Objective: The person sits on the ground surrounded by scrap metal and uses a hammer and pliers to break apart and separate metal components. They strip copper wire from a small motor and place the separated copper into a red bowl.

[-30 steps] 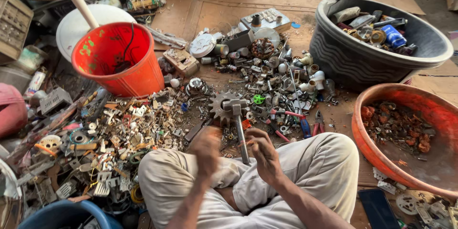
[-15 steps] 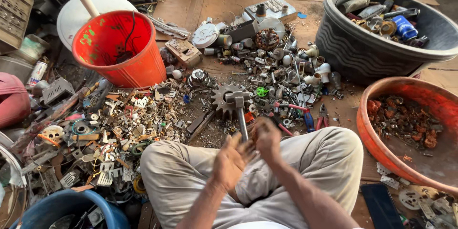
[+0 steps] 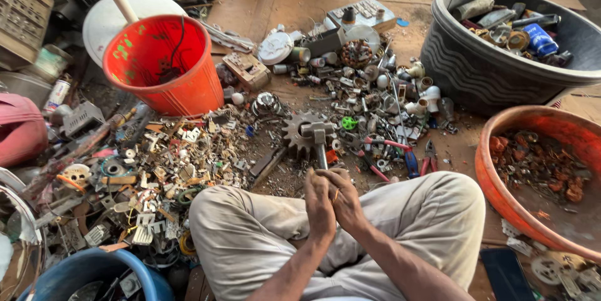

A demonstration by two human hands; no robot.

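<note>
Hammer [image 3: 318, 141] on gear [image 3: 299, 133], bucket [image 3: 164, 63] left.

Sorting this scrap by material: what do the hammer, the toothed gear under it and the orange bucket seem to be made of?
Hammer: grey metal head and shaft, probably steel, dull and worn. Toothed gear: heavy metal, likely iron or steel, dark, matte, with grime. Orange bucket: plastic, going by its bright even colour and thin, smooth, slightly glossy wall.

An orange bucket [image 3: 164, 66] (a pale stick leaning inside) stands left; a black tub [image 3: 494, 69] of metal scrap sits right, above an orange basin [image 3: 501, 182] holding rusty parts.
</note>
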